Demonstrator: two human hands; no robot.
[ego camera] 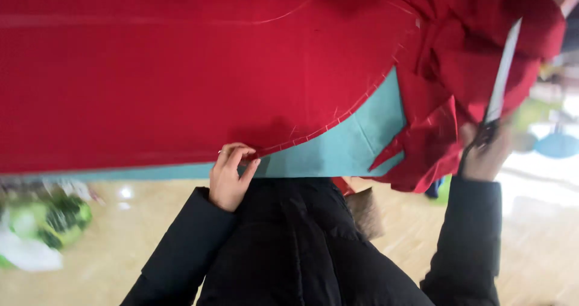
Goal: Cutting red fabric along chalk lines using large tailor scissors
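A large red cloth (181,70) with faint chalk lines lies spread over a teal table top (356,143). My left hand (231,176) pinches the cloth's near curved edge at the table's rim. Off to the right, my right hand (485,152) grips the dark handles of a pair of scissors (502,70), whose long pale blade points up and away beside a bunched, cut flap of the red cloth (446,119). I wear a black padded jacket.
Below the table edge is a pale wooden floor (120,239). A blurred green and white bundle (42,221) lies on the floor at the left. Blurred blue and pale shapes (555,143) sit at the far right.
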